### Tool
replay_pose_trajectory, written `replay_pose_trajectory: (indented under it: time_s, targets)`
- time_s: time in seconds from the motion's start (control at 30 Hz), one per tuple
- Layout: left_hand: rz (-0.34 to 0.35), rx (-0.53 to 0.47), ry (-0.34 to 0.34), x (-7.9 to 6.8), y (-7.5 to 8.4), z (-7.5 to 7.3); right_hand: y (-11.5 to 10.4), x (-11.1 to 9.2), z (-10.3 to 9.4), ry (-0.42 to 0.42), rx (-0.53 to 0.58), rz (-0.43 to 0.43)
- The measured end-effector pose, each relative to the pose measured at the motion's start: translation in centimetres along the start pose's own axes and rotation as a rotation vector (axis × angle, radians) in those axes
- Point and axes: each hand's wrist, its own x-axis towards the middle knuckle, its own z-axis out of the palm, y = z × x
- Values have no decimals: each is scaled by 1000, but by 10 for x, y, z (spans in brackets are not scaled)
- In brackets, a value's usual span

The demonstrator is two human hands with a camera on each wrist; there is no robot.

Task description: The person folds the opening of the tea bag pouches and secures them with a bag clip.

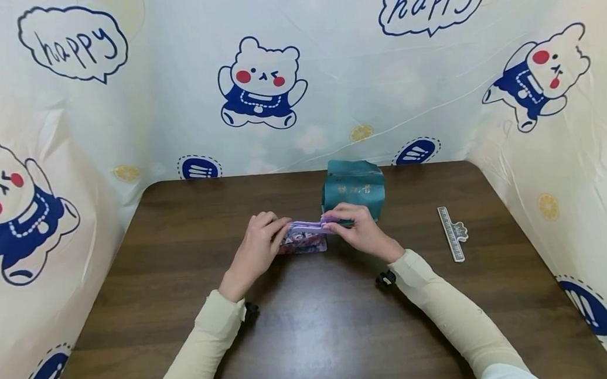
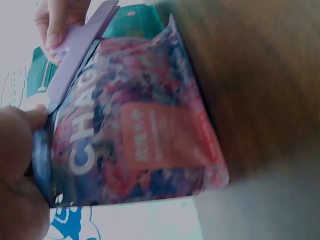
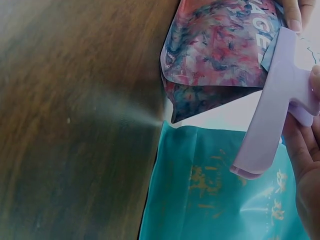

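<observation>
A pouch with a pink and blue pattern [image 1: 303,247] and white lettering stands in front of me, held at its top edge by my left hand [image 1: 257,242]. In the left wrist view the pouch [image 2: 135,120] shows a coral label. My right hand [image 1: 358,231] pinches the handle of a lilac sealing clip [image 3: 272,107]. The long bar of this clip [image 2: 80,55] lies along the pouch's top edge, over part of its width. Whether the bar has closed on the pouch I cannot tell.
Behind my right hand stands a teal pouch [image 1: 353,183] with gold characters, its folded top toward the back. On the right of the brown table [image 1: 313,330] lies a pale clip [image 1: 452,235] with ruler-like marks. Printed cloth [image 1: 180,86] hangs around the table's back and sides.
</observation>
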Motion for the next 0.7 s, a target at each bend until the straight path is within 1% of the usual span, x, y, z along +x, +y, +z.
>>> replay_pose_trajectory:
  time_s: [0.13, 0.23, 0.5, 0.7]
  targets:
    - [-40, -23, 11, 0, -3, -5, 3, 2, 2, 12, 10, -15]
    - [-56, -33, 27, -3, -4, -4, 5, 1, 3, 12, 11, -20]
    - [-41, -15, 86, -5, -2, 0, 5, 4, 6, 37, 18, -23]
    - [-54, -12, 65, -5, -1, 2, 5, 8, 10, 45, 21, -27]
